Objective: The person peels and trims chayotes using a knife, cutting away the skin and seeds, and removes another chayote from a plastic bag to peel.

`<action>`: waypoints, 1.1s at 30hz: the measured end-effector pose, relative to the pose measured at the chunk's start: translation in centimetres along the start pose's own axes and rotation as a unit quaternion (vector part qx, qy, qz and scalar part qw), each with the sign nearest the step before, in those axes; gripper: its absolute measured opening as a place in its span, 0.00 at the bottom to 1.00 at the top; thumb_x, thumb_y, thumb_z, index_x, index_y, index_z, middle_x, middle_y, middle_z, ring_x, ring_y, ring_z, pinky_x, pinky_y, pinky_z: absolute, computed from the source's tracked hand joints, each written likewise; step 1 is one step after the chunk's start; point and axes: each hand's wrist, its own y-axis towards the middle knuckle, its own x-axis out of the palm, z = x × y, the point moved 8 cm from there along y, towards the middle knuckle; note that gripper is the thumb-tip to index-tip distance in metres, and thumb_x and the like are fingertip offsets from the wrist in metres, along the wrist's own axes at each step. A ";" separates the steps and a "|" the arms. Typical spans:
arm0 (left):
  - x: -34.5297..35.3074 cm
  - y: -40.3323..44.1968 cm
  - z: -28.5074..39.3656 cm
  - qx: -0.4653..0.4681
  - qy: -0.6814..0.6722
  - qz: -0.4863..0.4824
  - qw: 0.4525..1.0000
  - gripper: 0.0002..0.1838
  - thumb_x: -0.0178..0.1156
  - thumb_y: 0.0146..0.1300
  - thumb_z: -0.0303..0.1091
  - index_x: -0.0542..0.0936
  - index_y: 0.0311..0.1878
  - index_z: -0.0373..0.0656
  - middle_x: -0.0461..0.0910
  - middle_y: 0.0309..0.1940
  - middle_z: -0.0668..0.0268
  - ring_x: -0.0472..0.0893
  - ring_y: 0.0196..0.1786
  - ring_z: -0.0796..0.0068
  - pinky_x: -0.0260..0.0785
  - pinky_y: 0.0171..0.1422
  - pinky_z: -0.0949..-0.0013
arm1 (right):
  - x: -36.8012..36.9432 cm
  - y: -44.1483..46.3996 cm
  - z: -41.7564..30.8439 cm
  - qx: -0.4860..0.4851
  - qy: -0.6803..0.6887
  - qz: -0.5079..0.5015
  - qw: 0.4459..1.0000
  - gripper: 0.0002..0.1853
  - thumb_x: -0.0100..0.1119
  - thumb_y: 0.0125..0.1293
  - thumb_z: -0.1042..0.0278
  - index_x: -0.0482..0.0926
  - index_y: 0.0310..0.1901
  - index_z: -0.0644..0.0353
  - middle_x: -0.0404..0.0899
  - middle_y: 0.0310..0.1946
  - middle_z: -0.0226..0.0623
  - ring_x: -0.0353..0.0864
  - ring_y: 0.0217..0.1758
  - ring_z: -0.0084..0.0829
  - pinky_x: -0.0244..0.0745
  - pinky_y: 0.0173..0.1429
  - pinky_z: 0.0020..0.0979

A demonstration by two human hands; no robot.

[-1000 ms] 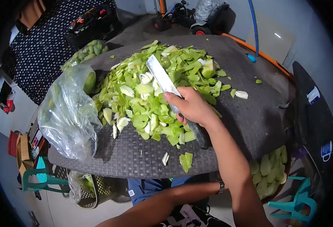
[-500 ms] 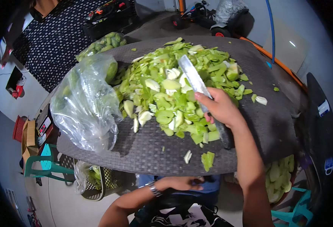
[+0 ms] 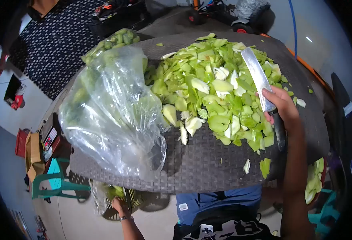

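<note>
My right hand (image 3: 282,105) is closed around a knife (image 3: 257,72) where blade meets dark handle, with the thumb on the blade. The blade points away over a pile of green vegetable peels (image 3: 220,92) with pale pieces among them. Below the table's left side, my left hand (image 3: 118,205) reaches to a slatted basket (image 3: 135,199). It is at green vegetables (image 3: 115,191) in a clear bag there; its fingers are too small and hidden to read. On the table, a large clear plastic bag (image 3: 116,116) with green vegetables stands left of the pile.
The dark woven-pattern table (image 3: 200,172) has a curved near edge. Another bag of green vegetables (image 3: 122,39) lies at the back left, near a person in a dotted shirt (image 3: 60,44). Green chairs (image 3: 58,182) stand at lower left and right. Peeled vegetables (image 3: 314,182) sit below right.
My left hand has moved from my lap down and left to the basket. The view has shifted, so the table items appear farther right. My right hand still holds the knife over the peels.
</note>
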 end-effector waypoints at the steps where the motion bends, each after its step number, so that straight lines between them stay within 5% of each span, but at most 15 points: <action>1: 0.5 -0.4 1.1 0.013 0.087 0.054 0.995 0.10 0.60 0.73 0.35 0.81 0.41 0.37 0.80 0.28 0.65 0.78 0.28 0.74 0.70 0.29 0.67 | -0.6 0.3 0.3 -0.010 0.003 0.006 1.000 0.19 0.55 0.81 0.54 0.82 0.51 0.66 0.74 0.20 0.27 0.70 0.15 0.17 0.64 0.20 0.21; 3: 2.3 -2.4 4.1 0.030 0.256 0.160 0.953 0.12 0.60 0.74 0.37 0.82 0.44 0.35 0.83 0.31 0.63 0.79 0.30 0.73 0.72 0.32 0.65 | -1.2 0.2 0.5 -0.016 -0.007 0.015 1.000 0.20 0.54 0.81 0.52 0.82 0.51 0.64 0.73 0.19 0.27 0.70 0.14 0.18 0.63 0.20 0.22; 6: 14.4 -11.4 15.6 0.260 0.364 0.239 0.862 0.17 0.59 0.80 0.40 0.81 0.50 0.31 0.83 0.45 0.56 0.78 0.45 0.71 0.73 0.52 0.66 | -2.5 0.9 1.9 -0.014 0.014 0.038 0.999 0.19 0.53 0.81 0.53 0.82 0.51 0.63 0.73 0.19 0.26 0.69 0.14 0.17 0.63 0.20 0.23; 9: 20.7 -15.1 21.9 0.315 0.172 0.193 0.913 0.15 0.59 0.81 0.38 0.79 0.52 0.31 0.80 0.50 0.56 0.76 0.48 0.71 0.70 0.57 0.66 | -2.7 0.8 1.5 -0.003 -0.003 0.063 0.998 0.18 0.53 0.81 0.54 0.82 0.50 0.64 0.74 0.21 0.27 0.70 0.15 0.18 0.64 0.20 0.24; 10: 23.6 -17.6 25.3 0.392 0.228 0.159 0.877 0.12 0.58 0.82 0.34 0.78 0.54 0.32 0.79 0.48 0.59 0.75 0.47 0.70 0.70 0.57 0.64 | -2.8 1.0 1.7 -0.008 -0.008 0.061 0.998 0.18 0.54 0.81 0.55 0.81 0.51 0.64 0.75 0.22 0.28 0.70 0.15 0.18 0.64 0.20 0.24; 12: 28.5 -22.2 28.9 0.492 0.233 0.078 0.835 0.18 0.68 0.74 0.38 0.77 0.54 0.34 0.78 0.46 0.61 0.75 0.46 0.66 0.72 0.54 0.61 | -2.8 1.1 2.3 -0.009 -0.020 0.054 0.998 0.18 0.55 0.80 0.56 0.81 0.52 0.65 0.76 0.24 0.29 0.71 0.15 0.19 0.65 0.20 0.24; 14: 37.6 -28.1 32.1 0.586 0.399 -0.153 0.688 0.33 0.82 0.56 0.42 0.77 0.58 0.36 0.78 0.47 0.58 0.76 0.46 0.62 0.73 0.50 0.60 | -2.4 0.6 2.3 0.000 -0.064 0.035 0.997 0.13 0.61 0.76 0.64 0.81 0.54 0.64 0.79 0.28 0.31 0.75 0.20 0.21 0.68 0.23 0.25; 18: 45.9 -30.2 33.8 0.610 0.398 -0.185 0.660 0.58 0.88 0.39 0.52 0.73 0.73 0.36 0.73 0.45 0.60 0.73 0.46 0.63 0.67 0.50 0.62 | -1.6 -0.1 2.1 -0.106 -0.202 0.064 0.971 0.18 0.73 0.67 0.71 0.81 0.56 0.61 0.81 0.28 0.34 0.81 0.26 0.29 0.75 0.32 0.33; 20: 47.8 -31.6 35.5 0.602 0.398 -0.193 0.665 0.55 0.89 0.38 0.51 0.77 0.71 0.39 0.75 0.46 0.56 0.74 0.44 0.60 0.70 0.48 0.61 | 0.0 -1.2 0.1 -0.205 -0.387 0.090 0.895 0.21 0.76 0.63 0.71 0.81 0.56 0.61 0.80 0.27 0.37 0.82 0.29 0.34 0.77 0.37 0.36; 21: 48.3 -32.3 36.5 0.599 0.398 -0.198 0.666 0.54 0.90 0.38 0.51 0.78 0.70 0.40 0.76 0.46 0.55 0.75 0.43 0.58 0.71 0.47 0.60 | 0.0 -0.9 0.4 -0.118 -0.390 0.086 0.909 0.23 0.80 0.60 0.70 0.81 0.55 0.57 0.81 0.32 0.41 0.84 0.36 0.38 0.77 0.43 0.40; 24: 48.8 -33.6 38.0 0.625 0.477 -0.214 0.580 0.49 0.88 0.37 0.56 0.85 0.65 0.44 0.75 0.44 0.56 0.76 0.44 0.59 0.69 0.47 0.60 | 1.1 -3.3 -3.2 -0.346 -0.494 0.209 0.770 0.23 0.81 0.57 0.71 0.82 0.54 0.59 0.81 0.39 0.41 0.82 0.37 0.33 0.77 0.40 0.37; 25: 48.3 -33.7 38.7 0.606 0.471 -0.213 0.604 0.44 0.86 0.36 0.62 0.90 0.56 0.44 0.75 0.44 0.56 0.76 0.45 0.59 0.68 0.50 0.57 | 1.7 -3.8 -4.4 -0.322 -0.476 0.247 0.780 0.25 0.83 0.53 0.71 0.83 0.53 0.57 0.79 0.41 0.40 0.83 0.43 0.37 0.78 0.43 0.37; 28: 49.3 -35.6 39.2 0.633 0.502 -0.254 0.532 0.49 0.79 0.36 0.72 0.89 0.55 0.40 0.73 0.46 0.56 0.75 0.51 0.56 0.70 0.56 0.54 | 8.3 -5.0 -8.7 -0.439 -0.418 0.120 0.786 0.27 0.83 0.51 0.69 0.84 0.54 0.56 0.79 0.41 0.38 0.82 0.43 0.40 0.80 0.48 0.36; 30: 51.8 -36.8 38.3 0.641 0.530 -0.286 0.476 0.40 0.82 0.41 0.59 0.88 0.54 0.41 0.75 0.49 0.54 0.76 0.54 0.51 0.70 0.59 0.48 | 14.0 -6.0 -11.8 -0.498 -0.361 -0.010 0.789 0.28 0.84 0.51 0.66 0.85 0.55 0.54 0.80 0.43 0.37 0.82 0.45 0.41 0.82 0.50 0.36; 33: 53.0 -34.3 34.6 0.607 0.592 -0.291 0.443 0.21 0.79 0.53 0.37 0.86 0.50 0.41 0.80 0.49 0.56 0.79 0.53 0.50 0.72 0.58 0.47 | 21.8 -6.0 -13.6 -0.574 -0.406 -0.020 0.711 0.25 0.82 0.53 0.64 0.86 0.53 0.54 0.80 0.48 0.38 0.82 0.50 0.40 0.83 0.52 0.38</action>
